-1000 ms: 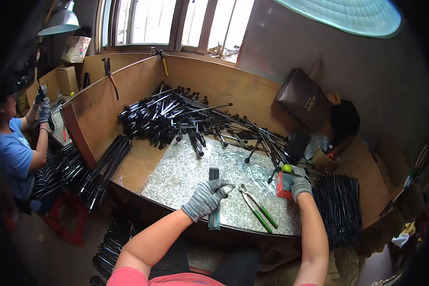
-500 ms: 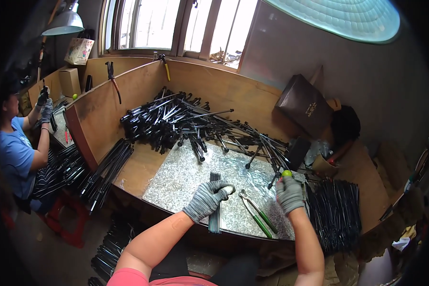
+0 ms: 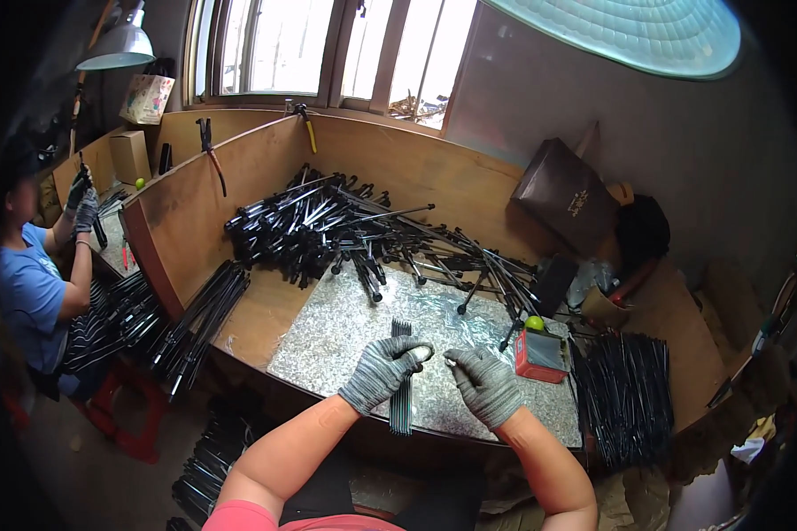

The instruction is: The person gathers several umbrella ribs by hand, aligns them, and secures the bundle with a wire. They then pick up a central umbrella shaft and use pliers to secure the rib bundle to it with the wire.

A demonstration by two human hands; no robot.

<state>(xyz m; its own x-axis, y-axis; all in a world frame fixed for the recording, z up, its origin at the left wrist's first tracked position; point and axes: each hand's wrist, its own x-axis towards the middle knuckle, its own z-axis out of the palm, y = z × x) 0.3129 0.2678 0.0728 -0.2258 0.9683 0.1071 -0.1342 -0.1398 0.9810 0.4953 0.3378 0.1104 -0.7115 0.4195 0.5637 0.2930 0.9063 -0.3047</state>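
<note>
My left hand [image 3: 376, 376], in a grey knitted glove, is closed over a bundle of thin rods [image 3: 401, 411] that sticks out above and below it at the front of the speckled board [image 3: 314, 350]. Its thumb and forefinger press together beyond the bundle. Close by on the right, my right hand [image 3: 485, 389], gloved alike, has its fingertips pinched; anything between them is too small to name. To the right of that hand sits a red box [image 3: 540, 370] with a dark top, and a small yellow-green ball [image 3: 534, 323] lies behind it.
A tangled heap of black rods [image 3: 301, 221] fills the back. Dense rod stacks lie at right [image 3: 624, 398] and left [image 3: 199, 314]. Pliers with yellow handles [image 3: 311, 134] hang on the wooden partition [image 3: 212, 177]. A co-worker [image 3: 40, 274] handles something dark at left.
My right hand has moved left from the red box to beside my left hand, uncovering the box. The green-handled pliers no longer show. My left hand stays on the bundle.
</note>
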